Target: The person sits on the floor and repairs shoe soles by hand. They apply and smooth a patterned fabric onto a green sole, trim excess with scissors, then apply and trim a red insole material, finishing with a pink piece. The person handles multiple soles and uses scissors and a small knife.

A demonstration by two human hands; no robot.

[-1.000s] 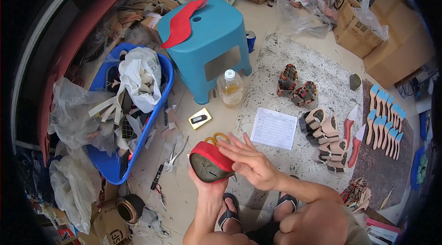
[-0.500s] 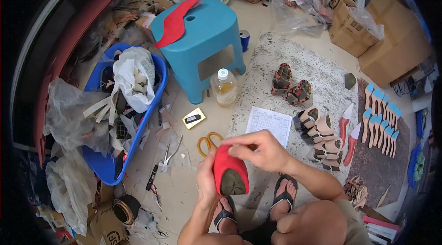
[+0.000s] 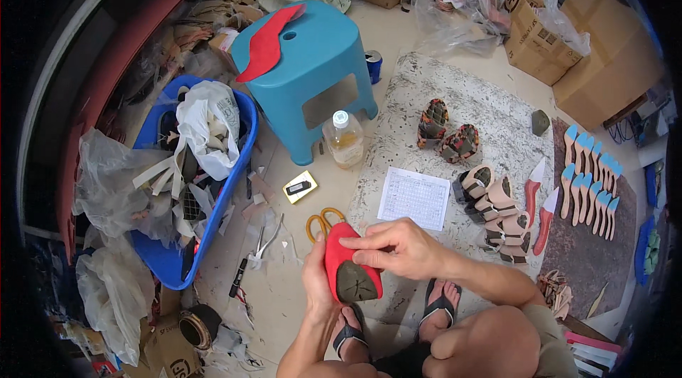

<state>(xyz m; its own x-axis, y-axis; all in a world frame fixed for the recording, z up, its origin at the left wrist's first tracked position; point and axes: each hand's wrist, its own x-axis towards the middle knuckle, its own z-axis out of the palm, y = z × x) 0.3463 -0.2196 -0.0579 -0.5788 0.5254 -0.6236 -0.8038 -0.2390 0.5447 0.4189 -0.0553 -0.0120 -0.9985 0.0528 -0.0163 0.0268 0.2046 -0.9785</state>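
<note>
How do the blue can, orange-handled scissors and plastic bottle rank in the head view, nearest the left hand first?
1. Orange-handled scissors, just beyond the left hand
2. Plastic bottle, farther ahead
3. Blue can, beside the stool

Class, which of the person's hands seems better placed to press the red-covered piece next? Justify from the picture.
Probably the right hand: its fingertips lie on the red-covered piece. The left hand holds that piece from its left side, so it seems better suited to steadying it.

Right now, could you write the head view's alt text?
A person's left hand holds a rounded red and dark green piece; the right hand touches its red surface. A turquoise plastic stool stands ahead, a blue plastic tub at left.
</note>
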